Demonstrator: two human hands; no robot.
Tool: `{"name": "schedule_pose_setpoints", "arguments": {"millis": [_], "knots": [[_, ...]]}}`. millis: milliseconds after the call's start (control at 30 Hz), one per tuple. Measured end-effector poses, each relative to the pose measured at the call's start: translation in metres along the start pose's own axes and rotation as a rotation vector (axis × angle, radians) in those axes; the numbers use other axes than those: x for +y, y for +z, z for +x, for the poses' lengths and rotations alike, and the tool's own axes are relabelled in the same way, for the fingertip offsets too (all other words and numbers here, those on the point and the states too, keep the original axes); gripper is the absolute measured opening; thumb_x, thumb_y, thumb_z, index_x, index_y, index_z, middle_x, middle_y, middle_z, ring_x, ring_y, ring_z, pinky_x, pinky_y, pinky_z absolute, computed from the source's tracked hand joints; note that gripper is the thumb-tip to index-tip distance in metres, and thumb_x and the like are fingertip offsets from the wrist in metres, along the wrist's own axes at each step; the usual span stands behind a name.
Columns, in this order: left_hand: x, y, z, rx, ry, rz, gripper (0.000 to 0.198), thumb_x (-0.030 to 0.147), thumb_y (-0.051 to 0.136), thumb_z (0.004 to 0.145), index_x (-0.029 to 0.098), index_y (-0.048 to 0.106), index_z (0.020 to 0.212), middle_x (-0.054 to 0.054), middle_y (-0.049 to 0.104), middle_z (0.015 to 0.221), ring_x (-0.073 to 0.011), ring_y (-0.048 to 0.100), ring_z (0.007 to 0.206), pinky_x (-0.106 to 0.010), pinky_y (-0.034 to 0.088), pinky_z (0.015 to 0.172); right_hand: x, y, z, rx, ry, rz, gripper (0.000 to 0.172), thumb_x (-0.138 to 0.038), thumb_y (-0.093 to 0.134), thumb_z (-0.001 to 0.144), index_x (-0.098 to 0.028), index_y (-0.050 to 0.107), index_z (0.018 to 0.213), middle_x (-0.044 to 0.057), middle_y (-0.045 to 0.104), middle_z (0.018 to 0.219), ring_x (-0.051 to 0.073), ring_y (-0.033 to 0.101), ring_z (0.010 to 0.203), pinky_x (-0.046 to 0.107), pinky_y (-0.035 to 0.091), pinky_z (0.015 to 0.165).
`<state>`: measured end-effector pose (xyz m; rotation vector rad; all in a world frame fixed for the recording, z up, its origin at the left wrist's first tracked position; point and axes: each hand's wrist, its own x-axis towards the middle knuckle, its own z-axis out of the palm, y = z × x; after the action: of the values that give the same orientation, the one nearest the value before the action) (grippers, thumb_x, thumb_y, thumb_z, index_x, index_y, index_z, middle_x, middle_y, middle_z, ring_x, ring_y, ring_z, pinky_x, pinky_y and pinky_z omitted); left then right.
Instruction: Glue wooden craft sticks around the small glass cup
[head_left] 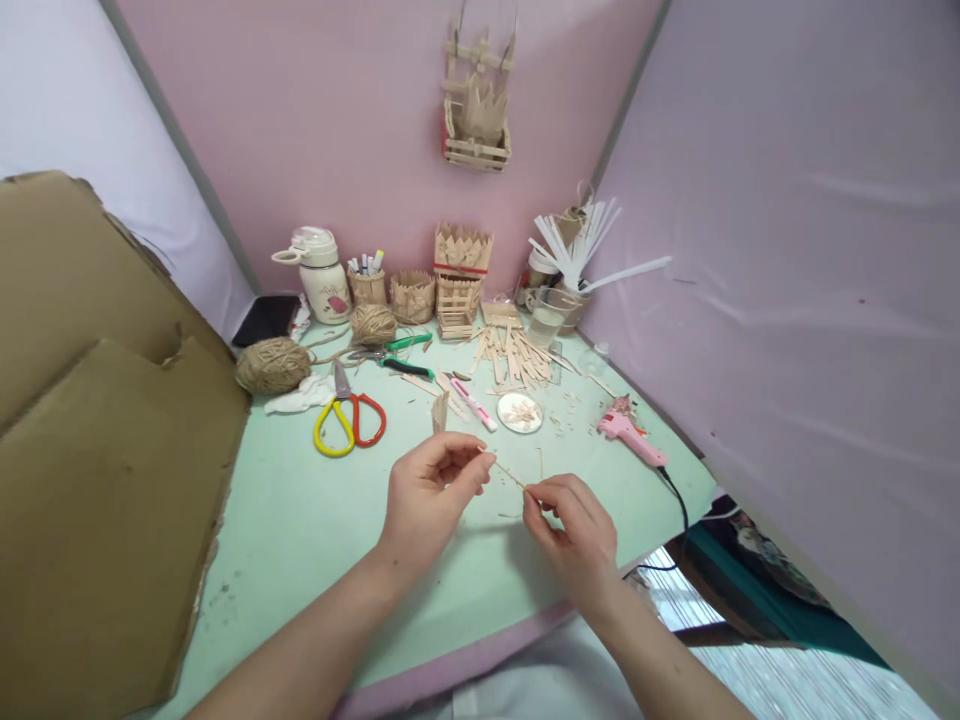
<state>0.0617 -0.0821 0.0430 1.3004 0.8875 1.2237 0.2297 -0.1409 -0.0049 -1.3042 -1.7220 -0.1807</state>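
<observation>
A thin tan strand, which looks like twine (510,475), stretches between my two hands above the middle of the table. My left hand (439,490) pinches its upper end between thumb and fingers. The lower end is pinched in my right hand (574,525), a little nearer to me. Behind my left hand a small pointed wooden piece (440,412) stands upright, partly hidden. A white dish (519,412) of small wood bits lies beyond my hands, with a pink-and-white pen (473,404) beside it.
Scissors (349,425), green-handled pliers (405,367) and twine balls (274,366) lie at left. Loose wooden sticks (517,358) spread at the back, near a clear cup (547,318). A corded pink glue gun (632,437) rests at right. Cardboard (112,520) stands along the left side.
</observation>
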Motion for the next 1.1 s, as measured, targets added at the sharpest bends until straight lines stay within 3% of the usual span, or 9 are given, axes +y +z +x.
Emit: {"name": "schedule_pose_setpoints", "arguments": {"millis": [300,400,500,633,733,833,933,1100], "knots": [[0.002,-0.006,0.003,-0.011,0.021,0.085,0.01,0.026,0.067,0.08,0.016,0.066,0.08,-0.001,0.065,0.072,-0.0092,0.06,0.062,-0.019,0.054,0.059,0.003,-0.01,0.003,-0.069,0.046,0.021,0.008,-0.014,0.06,0.087,-0.021,0.064,0.09,0.004,0.067,0.081,0.017,0.063,0.073,0.028,0.05,0.062],[0.004,-0.01,0.006,-0.042,0.059,0.137,0.009,0.026,0.067,0.08,0.017,0.067,0.08,-0.001,0.066,0.074,-0.0099,0.061,0.063,-0.02,0.054,0.058,0.039,-0.029,0.011,-0.018,0.182,-0.141,0.009,-0.025,0.056,0.09,-0.021,0.064,0.09,0.005,0.067,0.082,0.019,0.063,0.075,0.031,0.049,0.068],[0.009,-0.019,0.01,-0.109,0.161,0.239,0.007,0.024,0.067,0.08,0.017,0.068,0.081,-0.003,0.066,0.077,-0.0109,0.061,0.065,-0.021,0.054,0.059,0.099,-0.05,0.018,-0.011,0.378,-0.377,0.024,-0.033,0.051,0.089,-0.018,0.064,0.102,0.011,0.067,0.096,0.024,0.061,0.087,0.036,0.048,0.076],[0.017,-0.034,0.016,-0.234,0.264,0.454,0.007,0.023,0.065,0.081,0.018,0.069,0.08,-0.004,0.067,0.076,-0.0117,0.062,0.067,-0.02,0.052,0.06,0.168,-0.064,0.017,-0.26,0.548,-0.578,0.04,-0.036,0.056,0.081,-0.01,0.064,0.109,0.019,0.065,0.102,0.033,0.058,0.1,0.044,0.044,0.086],[0.017,-0.047,0.017,-0.29,0.188,0.522,0.01,0.026,0.064,0.081,0.017,0.069,0.082,-0.003,0.067,0.07,-0.0112,0.061,0.061,-0.019,0.049,0.053,0.191,-0.064,0.017,-0.385,0.62,-0.659,0.044,-0.041,0.056,0.082,-0.01,0.065,0.112,0.021,0.065,0.105,0.036,0.058,0.1,0.045,0.044,0.084],[0.015,-0.057,0.016,-0.321,0.085,0.541,0.012,0.028,0.063,0.081,0.017,0.069,0.082,-0.003,0.068,0.069,-0.0113,0.062,0.058,-0.019,0.05,0.053,0.195,-0.063,0.02,-0.451,0.631,-0.667,0.044,-0.042,0.054,0.084,-0.008,0.068,0.109,0.022,0.067,0.101,0.036,0.06,0.099,0.045,0.045,0.084],[0.015,-0.066,0.016,-0.381,-0.018,0.585,0.012,0.028,0.063,0.081,0.017,0.068,0.082,-0.003,0.07,0.074,-0.0126,0.065,0.063,-0.02,0.052,0.058,0.187,-0.065,0.025,-0.403,0.643,-0.593,0.046,-0.044,0.053,0.083,-0.008,0.068,0.107,0.022,0.067,0.101,0.036,0.06,0.099,0.045,0.045,0.085],[0.022,-0.079,0.019,-0.425,-0.105,0.633,0.013,0.029,0.062,0.082,0.018,0.068,0.083,-0.001,0.07,0.073,-0.0132,0.065,0.066,-0.021,0.051,0.06,0.146,-0.077,0.024,-0.289,0.811,-0.119,0.045,-0.052,0.053,0.085,-0.021,0.068,0.114,0.015,0.069,0.114,0.033,0.064,0.101,0.043,0.05,0.083]]}}
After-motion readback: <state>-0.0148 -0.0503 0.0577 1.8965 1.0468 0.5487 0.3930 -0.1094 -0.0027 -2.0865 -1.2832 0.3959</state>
